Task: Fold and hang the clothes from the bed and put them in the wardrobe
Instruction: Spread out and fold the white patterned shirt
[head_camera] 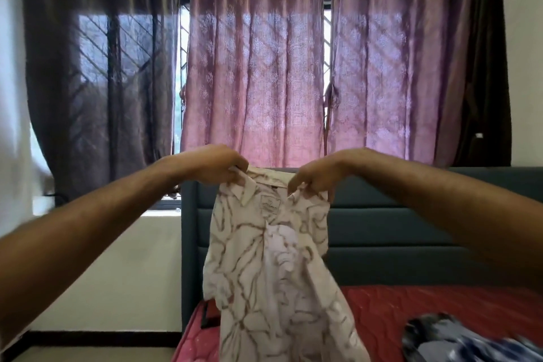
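A cream shirt [273,267] with a brown line pattern hangs in the air in front of me, its collar and label at the top. My left hand [217,166] pinches the shirt's left shoulder near the collar. My right hand [316,175] pinches the right shoulder. Both arms are stretched forward at the same height. The shirt's lower part drops out of view at the bottom edge. Below lies the bed with a red mattress [411,308]. A dark blue patterned garment [458,341] lies on it at the lower right.
The bed's dark teal padded headboard [396,232] stands behind the shirt. Purple and brown curtains [255,67] cover a barred window beyond it. A white wall [117,267] and a strip of floor lie to the left of the bed.
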Motion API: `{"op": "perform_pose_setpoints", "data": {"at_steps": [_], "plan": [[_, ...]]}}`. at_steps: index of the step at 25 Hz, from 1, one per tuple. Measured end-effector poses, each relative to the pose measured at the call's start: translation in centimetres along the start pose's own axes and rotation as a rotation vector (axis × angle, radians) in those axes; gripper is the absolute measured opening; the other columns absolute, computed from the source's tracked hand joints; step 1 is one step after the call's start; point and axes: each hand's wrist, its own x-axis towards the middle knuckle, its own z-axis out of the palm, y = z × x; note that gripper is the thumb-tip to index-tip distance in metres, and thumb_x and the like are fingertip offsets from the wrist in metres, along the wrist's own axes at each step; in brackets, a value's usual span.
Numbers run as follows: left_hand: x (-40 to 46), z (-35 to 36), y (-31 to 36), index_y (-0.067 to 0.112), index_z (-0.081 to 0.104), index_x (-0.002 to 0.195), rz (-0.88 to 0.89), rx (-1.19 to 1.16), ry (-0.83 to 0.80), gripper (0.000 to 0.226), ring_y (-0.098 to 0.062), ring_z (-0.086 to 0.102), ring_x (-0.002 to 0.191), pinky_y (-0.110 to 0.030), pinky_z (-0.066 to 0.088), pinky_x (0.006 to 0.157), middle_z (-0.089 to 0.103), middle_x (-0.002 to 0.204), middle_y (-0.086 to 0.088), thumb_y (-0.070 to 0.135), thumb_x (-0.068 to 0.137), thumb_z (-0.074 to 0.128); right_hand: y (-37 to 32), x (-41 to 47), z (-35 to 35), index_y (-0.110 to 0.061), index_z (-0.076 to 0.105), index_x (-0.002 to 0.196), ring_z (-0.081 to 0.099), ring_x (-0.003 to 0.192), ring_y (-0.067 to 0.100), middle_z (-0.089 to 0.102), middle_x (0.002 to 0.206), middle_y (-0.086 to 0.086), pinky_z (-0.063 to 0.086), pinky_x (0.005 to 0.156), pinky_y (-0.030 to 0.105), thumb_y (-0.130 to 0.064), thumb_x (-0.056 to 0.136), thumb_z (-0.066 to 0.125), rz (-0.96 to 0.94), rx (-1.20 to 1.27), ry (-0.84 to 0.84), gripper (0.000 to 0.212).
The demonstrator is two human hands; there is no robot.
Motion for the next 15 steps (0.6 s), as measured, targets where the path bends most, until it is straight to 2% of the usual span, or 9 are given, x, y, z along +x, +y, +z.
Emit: {"op": "perform_pose_setpoints", "data": {"at_steps": [2,4,6,8,10,12,15], "plan": [[-0.1,0.6,-0.4,0.021,0.070,0.103,-0.025,-0.111,0.116,0.013,-0.014,0.057,0.081,-0.030,0.042,0.070,0.059,0.081,0.013,0.030,0.098,0.062,0.4,-0.4,0.3,-0.017,0.057,0.138,0.067,0.086,0.023,0.062,0.115,0.009,0.062,0.073,0.044,-0.007,0.106,0.046,-0.132,0.047,0.154,0.035],[0.0,1.3,-0.5,0.017,0.070,0.097,-0.047,-0.223,0.213,0.014,-0.016,0.058,0.078,-0.028,0.044,0.066,0.059,0.075,0.014,0.031,0.097,0.066,1.1,0.0,0.5,-0.014,0.066,0.125,0.066,0.092,0.020,0.069,0.114,0.006,0.051,0.077,0.026,-0.018,0.106,0.053,-0.248,-0.118,0.347,0.024],[0.2,1.4,-0.4,0.014,0.071,0.096,-0.059,-0.273,0.297,0.019,-0.016,0.060,0.078,-0.020,0.043,0.065,0.064,0.078,0.006,0.032,0.095,0.069,1.1,0.3,0.6,-0.012,0.071,0.111,0.065,0.093,0.018,0.072,0.101,0.001,0.042,0.075,0.023,-0.028,0.103,0.059,-0.297,-0.150,0.447,0.022],[0.2,1.2,-0.2,0.014,0.073,0.099,-0.043,-0.283,0.350,0.019,-0.015,0.063,0.080,-0.015,0.043,0.065,0.069,0.084,0.001,0.032,0.095,0.069,0.9,0.7,0.6,-0.014,0.072,0.105,0.063,0.090,0.016,0.069,0.095,-0.002,0.042,0.075,0.025,-0.031,0.102,0.062,-0.294,-0.056,0.539,0.020],[0.1,1.0,0.2,0.015,0.073,0.100,0.019,-0.272,0.393,0.016,-0.015,0.065,0.081,-0.020,0.050,0.069,0.071,0.088,0.001,0.030,0.095,0.069,0.8,1.0,0.7,-0.014,0.072,0.108,0.061,0.089,0.014,0.068,0.096,-0.005,0.041,0.074,0.026,-0.028,0.102,0.061,-0.298,-0.006,0.654,0.019],[-0.1,0.9,0.5,0.017,0.074,0.100,0.072,-0.253,0.419,0.013,-0.016,0.066,0.082,-0.033,0.055,0.072,0.071,0.090,0.002,0.027,0.095,0.070,0.7,1.2,1.0,-0.015,0.067,0.117,0.061,0.086,0.011,0.066,0.097,-0.005,0.042,0.074,0.025,-0.025,0.102,0.061,-0.290,0.070,0.725,0.019],[-0.6,1.1,0.9,0.016,0.073,0.100,0.115,-0.232,0.446,0.010,-0.016,0.065,0.082,-0.039,0.055,0.073,0.070,0.091,0.003,0.023,0.094,0.070,0.2,0.9,1.4,-0.025,0.058,0.135,0.059,0.081,-0.007,0.065,0.095,-0.014,0.047,0.071,0.015,-0.024,0.101,0.062,-0.307,0.208,0.676,0.034]]}}
